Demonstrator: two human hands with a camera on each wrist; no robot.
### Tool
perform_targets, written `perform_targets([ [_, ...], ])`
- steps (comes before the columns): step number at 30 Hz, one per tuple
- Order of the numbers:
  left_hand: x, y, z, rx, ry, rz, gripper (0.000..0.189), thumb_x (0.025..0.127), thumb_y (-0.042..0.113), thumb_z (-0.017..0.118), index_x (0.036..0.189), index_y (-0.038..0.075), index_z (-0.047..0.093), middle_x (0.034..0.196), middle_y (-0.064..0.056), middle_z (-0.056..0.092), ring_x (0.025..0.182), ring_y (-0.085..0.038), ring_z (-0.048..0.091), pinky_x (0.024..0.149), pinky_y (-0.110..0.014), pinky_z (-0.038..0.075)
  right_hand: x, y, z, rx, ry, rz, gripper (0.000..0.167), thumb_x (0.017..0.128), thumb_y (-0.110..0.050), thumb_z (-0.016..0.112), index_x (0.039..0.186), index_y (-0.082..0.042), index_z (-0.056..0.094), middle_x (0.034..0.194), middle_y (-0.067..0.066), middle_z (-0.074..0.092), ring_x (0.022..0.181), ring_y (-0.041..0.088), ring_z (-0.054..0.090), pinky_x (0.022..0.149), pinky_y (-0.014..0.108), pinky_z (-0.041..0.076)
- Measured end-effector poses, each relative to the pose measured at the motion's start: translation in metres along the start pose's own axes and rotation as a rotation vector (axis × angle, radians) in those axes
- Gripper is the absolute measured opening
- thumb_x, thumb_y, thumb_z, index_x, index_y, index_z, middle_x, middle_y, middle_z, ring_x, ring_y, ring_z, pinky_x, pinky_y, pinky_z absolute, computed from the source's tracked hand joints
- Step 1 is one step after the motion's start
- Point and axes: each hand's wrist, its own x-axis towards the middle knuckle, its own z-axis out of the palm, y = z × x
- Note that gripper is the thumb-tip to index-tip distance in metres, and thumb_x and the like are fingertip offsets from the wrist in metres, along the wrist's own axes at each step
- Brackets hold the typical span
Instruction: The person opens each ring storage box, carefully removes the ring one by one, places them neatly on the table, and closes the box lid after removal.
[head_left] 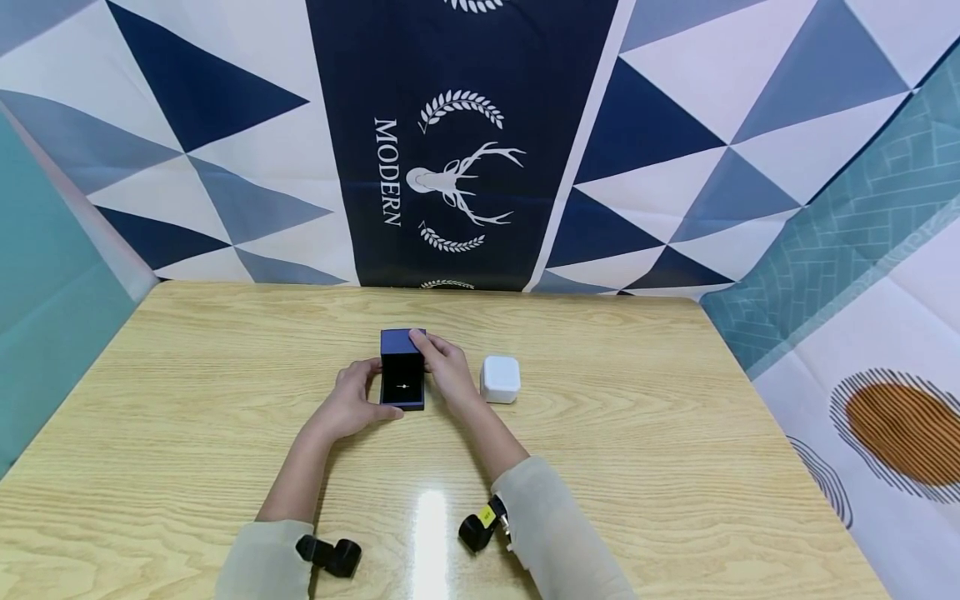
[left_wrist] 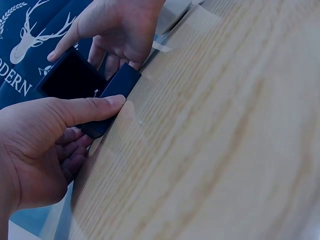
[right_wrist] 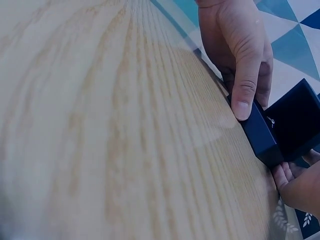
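A small dark blue ring box [head_left: 397, 341] stands on the table with its lid raised. Inside, a ring [head_left: 402, 386] with a bright stone sits in the black lining. My left hand [head_left: 351, 403] grips the base from the left, its thumb along the front face, as the left wrist view also shows; its other fingers are partly hidden behind the box. From the right, my right hand [head_left: 450, 373] holds the raised lid, one digit laid over its upper edge and the other fingers curled by the box's right side.
A white rounded cube [head_left: 500, 379] stands just right of my right hand on the light wood table [head_left: 637, 433]. Behind the table's far edge hangs a patterned cloth [head_left: 465, 167] with a deer head. Each sleeve carries a black wrist camera [head_left: 345, 557].
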Motion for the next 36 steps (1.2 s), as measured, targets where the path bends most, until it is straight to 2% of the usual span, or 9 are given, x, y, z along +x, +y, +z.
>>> perform_targets([
  [6, 0.0004, -0.0004, -0.0003, 0.008, 0.001, 0.000, 0.085, 0.074, 0.021, 0.079, 0.141, -0.002, 0.033, 0.137, -0.020, 0.042, 0.128, -0.036, 0.028, 0.106, -0.054, 0.029, 0.0013, -0.0004, 0.0008, -0.001, 0.012, 0.008, 0.059, 0.085, -0.053, 0.059, 0.126, -0.010, 0.059, 0.109, 0.009, 0.067, 0.089, 0.011, 0.058, 0.089, 0.029, 0.045],
  [36, 0.0016, -0.0010, 0.0004, 0.022, 0.003, -0.004, 0.085, 0.073, 0.022, 0.080, 0.139, -0.003, 0.034, 0.136, -0.022, 0.042, 0.127, -0.036, 0.029, 0.106, -0.054, 0.030, 0.0007, -0.0012, 0.0046, 0.008, 0.052, 0.013, 0.061, 0.085, -0.057, 0.057, 0.122, -0.009, 0.062, 0.105, 0.009, 0.067, 0.089, 0.014, 0.059, 0.093, 0.031, 0.043],
])
